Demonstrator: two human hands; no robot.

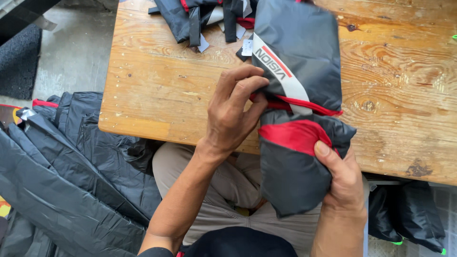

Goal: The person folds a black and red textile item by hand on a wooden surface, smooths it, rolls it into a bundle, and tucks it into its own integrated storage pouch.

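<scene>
I am clamping the soft, slippery folded garment (295, 95) mid-frame: right hand (342, 181) gripping its lower end, left hand (233, 114) pinching the red cord (304, 105), likely the surest hold.

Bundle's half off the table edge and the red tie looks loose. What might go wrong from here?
1. The folded dark garment bundle overhangs the wooden table; only the right hand supports its lower end, so it may sag or slide off if that hand lets go.
2. The left hand pinches the red cord at one side only; a slip could let the fold spring open.
3. The loose straps behind could snag the bundle.
</scene>
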